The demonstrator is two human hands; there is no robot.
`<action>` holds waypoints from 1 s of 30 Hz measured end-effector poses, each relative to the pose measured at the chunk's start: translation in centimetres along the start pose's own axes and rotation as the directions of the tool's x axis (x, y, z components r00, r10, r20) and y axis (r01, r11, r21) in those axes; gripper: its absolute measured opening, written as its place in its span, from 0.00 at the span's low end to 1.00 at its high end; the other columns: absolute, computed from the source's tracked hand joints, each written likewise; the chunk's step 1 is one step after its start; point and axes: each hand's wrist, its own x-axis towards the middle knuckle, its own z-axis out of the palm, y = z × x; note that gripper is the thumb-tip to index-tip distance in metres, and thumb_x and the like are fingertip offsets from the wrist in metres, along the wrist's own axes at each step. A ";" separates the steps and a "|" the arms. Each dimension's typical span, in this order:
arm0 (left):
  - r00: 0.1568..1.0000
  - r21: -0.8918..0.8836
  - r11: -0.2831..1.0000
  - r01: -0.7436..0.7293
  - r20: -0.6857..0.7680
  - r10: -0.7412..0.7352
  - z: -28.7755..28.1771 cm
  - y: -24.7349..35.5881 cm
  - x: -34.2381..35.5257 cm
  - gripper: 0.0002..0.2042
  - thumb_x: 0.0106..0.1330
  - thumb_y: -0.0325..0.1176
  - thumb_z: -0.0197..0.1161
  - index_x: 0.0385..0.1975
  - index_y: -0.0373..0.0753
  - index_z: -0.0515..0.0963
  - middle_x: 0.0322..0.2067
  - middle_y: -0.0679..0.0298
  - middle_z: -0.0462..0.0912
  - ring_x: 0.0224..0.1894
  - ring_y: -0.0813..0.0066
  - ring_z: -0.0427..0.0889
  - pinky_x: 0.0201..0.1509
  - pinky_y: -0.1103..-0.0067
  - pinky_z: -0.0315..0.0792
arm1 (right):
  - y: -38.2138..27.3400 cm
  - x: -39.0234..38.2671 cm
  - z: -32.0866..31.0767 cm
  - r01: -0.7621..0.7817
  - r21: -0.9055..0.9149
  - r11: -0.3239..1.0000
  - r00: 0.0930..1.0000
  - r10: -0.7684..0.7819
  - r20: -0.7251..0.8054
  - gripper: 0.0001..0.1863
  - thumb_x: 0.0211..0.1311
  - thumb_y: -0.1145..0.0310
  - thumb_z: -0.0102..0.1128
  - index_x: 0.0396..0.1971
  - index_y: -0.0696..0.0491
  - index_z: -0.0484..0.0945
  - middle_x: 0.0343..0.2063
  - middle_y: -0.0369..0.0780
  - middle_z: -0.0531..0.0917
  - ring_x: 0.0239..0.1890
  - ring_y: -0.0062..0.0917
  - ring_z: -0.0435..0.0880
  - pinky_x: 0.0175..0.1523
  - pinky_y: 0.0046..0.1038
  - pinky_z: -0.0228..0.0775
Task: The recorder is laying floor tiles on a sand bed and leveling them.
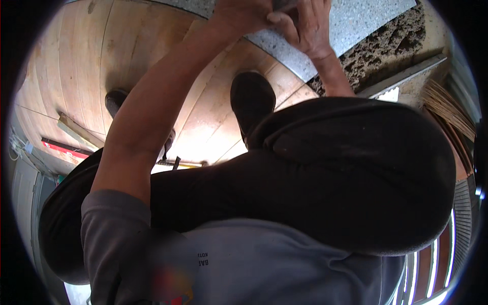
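The speckled slab (356, 23) is light grey, flecked all over with darker and paler chips, and looks hard, flat and straight-cut, its edges bowed only by the lens. It lies face up and level, with one corner pointing toward the person. From that corner, one edge runs away to the left along the wood-look floor (203, 91), and the other runs away to the right beside a strip of dark, crumbly material (391, 38). Its far side is cut off by the top of the view. Above it, between the hands, a small greyish shape (285, 6) shows, too cropped and blurred to identify.
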 end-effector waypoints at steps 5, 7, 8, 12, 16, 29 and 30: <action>0.998 -0.122 0.992 0.035 -0.050 -0.041 -0.7 0.1 0.0 0.47 0.73 0.66 0.51 0.76 0.25 0.61 0.78 0.42 0.59 0.82 0.44 0.52 0.81 0.37 0.38 | -0.4 -1.8 -3.2 -0.072 0.106 0.992 0.996 0.077 -0.043 0.42 0.81 0.49 0.55 0.80 0.61 0.54 0.80 0.59 0.55 0.83 0.54 0.52 0.83 0.57 0.35; 0.998 -0.088 0.995 0.037 -0.043 -0.041 -0.7 0.0 0.1 0.47 0.72 0.65 0.54 0.76 0.26 0.61 0.78 0.42 0.60 0.82 0.44 0.53 0.81 0.38 0.39 | -1.7 -4.8 -5.4 -0.091 0.057 0.994 0.978 0.100 -0.181 0.35 0.68 0.57 0.73 0.70 0.54 0.72 0.67 0.51 0.73 0.69 0.47 0.71 0.69 0.50 0.64; 0.999 -0.087 0.995 0.043 -0.022 -0.045 -0.7 0.1 0.0 0.47 0.72 0.65 0.55 0.76 0.26 0.62 0.78 0.42 0.60 0.81 0.45 0.54 0.82 0.38 0.39 | -2.7 -6.8 -6.4 -0.119 -0.026 0.993 0.969 0.111 -0.219 0.32 0.65 0.58 0.76 0.65 0.54 0.75 0.62 0.50 0.76 0.64 0.45 0.74 0.65 0.49 0.66; 0.998 -0.029 0.999 0.027 -0.064 -0.029 -0.4 0.3 -0.2 0.47 0.70 0.63 0.59 0.75 0.26 0.62 0.77 0.42 0.61 0.81 0.44 0.56 0.82 0.39 0.41 | -5.5 -14.9 -8.6 -0.547 -0.084 0.833 0.831 0.553 0.069 0.22 0.58 0.60 0.82 0.46 0.56 0.85 0.46 0.47 0.85 0.50 0.39 0.83 0.53 0.42 0.75; 0.995 -0.020 1.000 0.001 -0.099 -0.003 -0.4 0.4 -0.4 0.45 0.72 0.61 0.58 0.75 0.25 0.63 0.76 0.41 0.63 0.79 0.43 0.58 0.81 0.40 0.43 | -5.7 -18.4 -8.1 -0.770 -0.017 0.638 0.600 0.734 0.319 0.19 0.56 0.56 0.84 0.33 0.57 0.87 0.33 0.43 0.87 0.35 0.30 0.86 0.41 0.34 0.80; 0.996 -0.030 1.000 0.000 -0.094 -0.003 -0.2 0.5 -0.6 0.44 0.73 0.60 0.58 0.75 0.26 0.62 0.76 0.41 0.63 0.80 0.43 0.56 0.82 0.39 0.41 | -5.5 -16.3 -8.3 -0.960 -0.094 0.264 0.189 0.857 0.479 0.24 0.52 0.49 0.84 0.38 0.53 0.90 0.29 0.41 0.90 0.33 0.26 0.88 0.43 0.31 0.81; 0.997 -0.037 0.999 0.011 -0.073 -0.014 -0.1 0.5 -0.7 0.44 0.73 0.60 0.59 0.75 0.25 0.62 0.76 0.42 0.63 0.80 0.43 0.56 0.82 0.39 0.41 | -5.6 -16.1 -8.2 -0.950 -0.077 0.302 0.230 0.846 0.481 0.23 0.52 0.49 0.84 0.38 0.53 0.90 0.29 0.41 0.90 0.32 0.27 0.89 0.43 0.31 0.82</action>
